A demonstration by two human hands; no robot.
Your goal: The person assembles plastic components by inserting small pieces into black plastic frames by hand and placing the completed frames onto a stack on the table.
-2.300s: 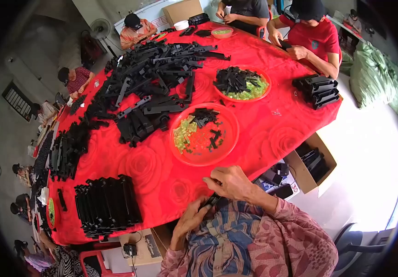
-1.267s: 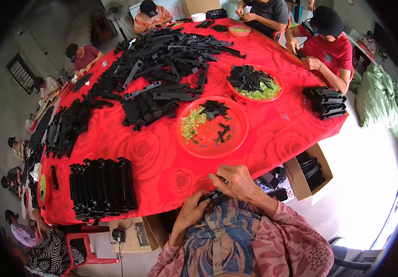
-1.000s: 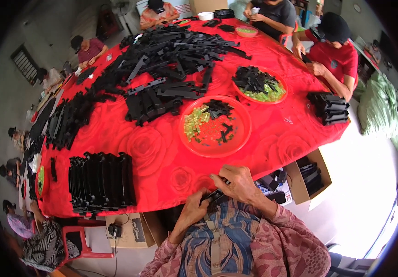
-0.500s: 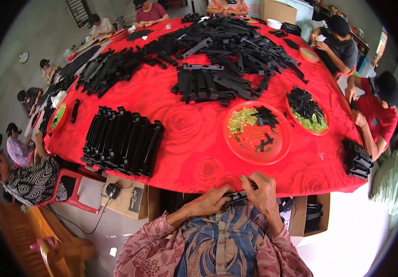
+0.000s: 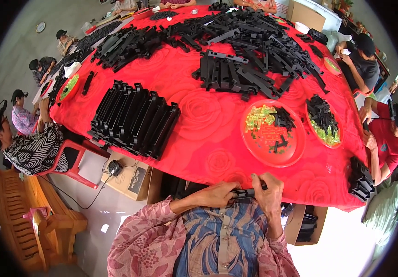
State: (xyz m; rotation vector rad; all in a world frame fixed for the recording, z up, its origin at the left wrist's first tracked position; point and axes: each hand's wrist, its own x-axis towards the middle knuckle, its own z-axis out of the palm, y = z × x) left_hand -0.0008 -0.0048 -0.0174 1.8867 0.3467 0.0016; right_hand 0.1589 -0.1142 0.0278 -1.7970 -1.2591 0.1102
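Note:
Close to my body, at the table's near edge, both hands hold one black plastic bar (image 5: 243,194). My left hand (image 5: 216,194) is closed around its left end. The right end is gripped by my right hand (image 5: 269,193), its thumb pointing up. My fingers cover much of the bar. Just beyond my right hand, a round red plate (image 5: 275,160) bears small yellow-green clear pieces and small black parts. A tight row of similar black bars (image 5: 132,121) stands on the table to the left.
Red rose-patterned cloth (image 5: 199,115) covers the table. A large heap of black bars (image 5: 259,51) lies farther back. Another red plate (image 5: 338,139) holds similar small parts at right. Several people sit around the table. Cardboard boxes (image 5: 310,233) stand under its near edge.
The whole view has shifted and tilted slightly, showing more of the wooden bench at left. Both hands still grip the black bar, its long side a little more visible.

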